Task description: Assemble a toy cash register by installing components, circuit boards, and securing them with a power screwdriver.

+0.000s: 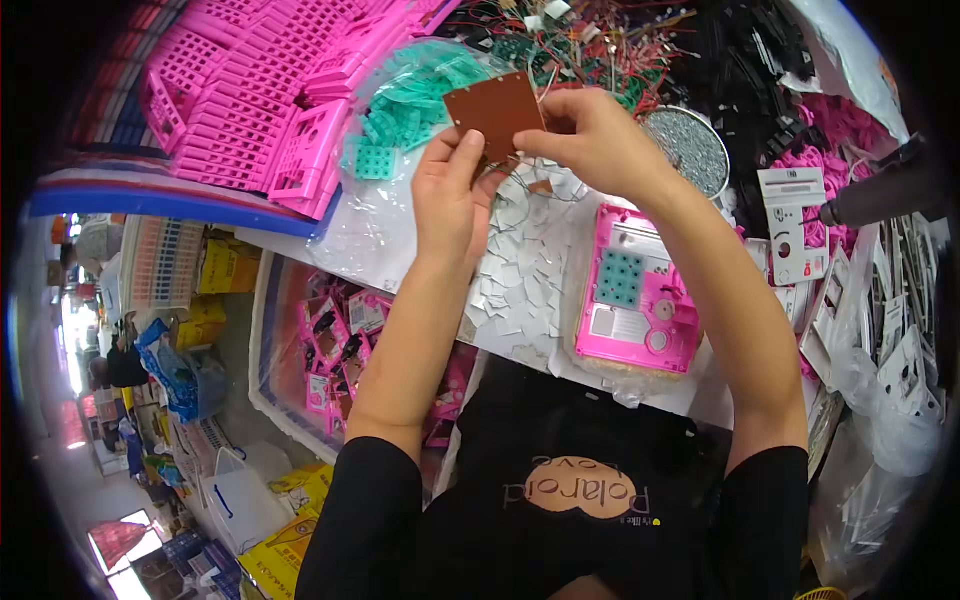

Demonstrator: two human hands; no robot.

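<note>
Raised over the far part of the table is a brown circuit board, tilted, its plain side showing. My left hand grips its lower left edge, the thumb lying along the face. At the right edge, my right hand has its thumb and index finger closed on the board. Thin wires hang below the board between my hands. Nearer me, to the right, lies an open pink plastic casing with a teal button pad inside.
White paper pieces cover the table's middle. Stacked pink casings and a bag of teal button pads stand far left. A round tin of screws and a wire heap sit far right. A crate holds pink assemblies.
</note>
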